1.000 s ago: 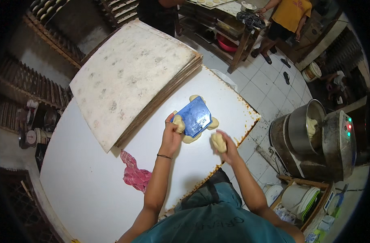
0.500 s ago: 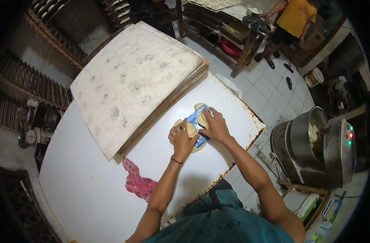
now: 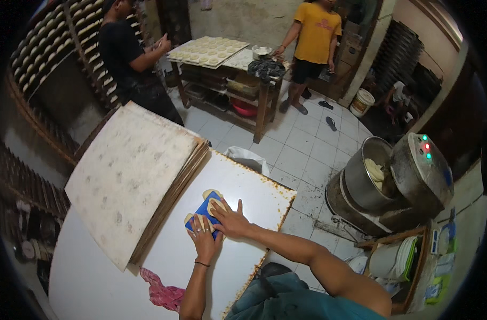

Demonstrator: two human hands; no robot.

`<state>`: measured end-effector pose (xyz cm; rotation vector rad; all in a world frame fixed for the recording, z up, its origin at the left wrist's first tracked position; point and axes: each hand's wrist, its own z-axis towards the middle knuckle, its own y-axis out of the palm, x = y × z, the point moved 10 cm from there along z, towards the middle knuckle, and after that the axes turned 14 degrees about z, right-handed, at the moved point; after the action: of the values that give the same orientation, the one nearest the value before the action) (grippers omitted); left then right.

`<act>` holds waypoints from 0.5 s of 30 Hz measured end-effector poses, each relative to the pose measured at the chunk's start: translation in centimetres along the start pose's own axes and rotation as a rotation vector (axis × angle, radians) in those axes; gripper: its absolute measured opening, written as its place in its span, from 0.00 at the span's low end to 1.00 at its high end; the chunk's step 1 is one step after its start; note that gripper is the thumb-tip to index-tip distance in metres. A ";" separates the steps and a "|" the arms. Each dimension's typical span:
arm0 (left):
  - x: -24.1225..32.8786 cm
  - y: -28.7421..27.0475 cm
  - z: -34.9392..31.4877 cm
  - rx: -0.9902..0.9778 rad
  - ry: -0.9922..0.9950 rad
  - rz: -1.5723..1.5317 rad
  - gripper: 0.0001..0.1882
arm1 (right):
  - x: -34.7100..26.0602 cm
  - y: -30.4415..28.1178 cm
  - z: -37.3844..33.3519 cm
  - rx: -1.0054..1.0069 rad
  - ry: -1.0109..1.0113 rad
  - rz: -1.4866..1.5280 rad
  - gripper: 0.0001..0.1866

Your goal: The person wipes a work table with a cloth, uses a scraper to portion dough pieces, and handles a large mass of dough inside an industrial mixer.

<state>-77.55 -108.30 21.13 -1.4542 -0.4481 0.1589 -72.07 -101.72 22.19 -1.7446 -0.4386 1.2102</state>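
On the white tabletop [image 3: 254,197] lies a flat blue board or mould [image 3: 202,208]; its exact kind is hard to make out. Pale dough [image 3: 212,193] shows at its far end, and more dough [image 3: 188,219] pokes out at its left edge. My left hand [image 3: 204,244] lies with its fingers stretched over a dough piece on the near part of the blue board. Just right of it, my right hand [image 3: 231,221] is spread over another flattened dough piece [image 3: 217,206], thumb sticking out. Both palms face down, and the fingers partly hide the dough.
A stack of floury boards [image 3: 139,165] covers the table's left. A pink cloth [image 3: 161,290] lies near my left forearm. Right of the table stands a dough mixer [image 3: 360,184]. Beyond are a table with a tray of dough rounds [image 3: 208,52] and two people, in black [image 3: 121,53] and yellow [image 3: 315,40].
The view has tilted up and turned, bringing the person in black into sight. My fingers have gone from curling around the dough to lying flatter on it.
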 end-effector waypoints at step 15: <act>27.3 13.0 -20.9 -1.542 0.679 -0.974 0.34 | 34.2 13.1 -62.9 0.341 1.663 0.785 0.24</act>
<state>-42.56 -115.86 12.73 -2.3558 -0.6815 -1.7551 -4.74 -114.52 -2.39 -1.9935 1.4060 -0.0827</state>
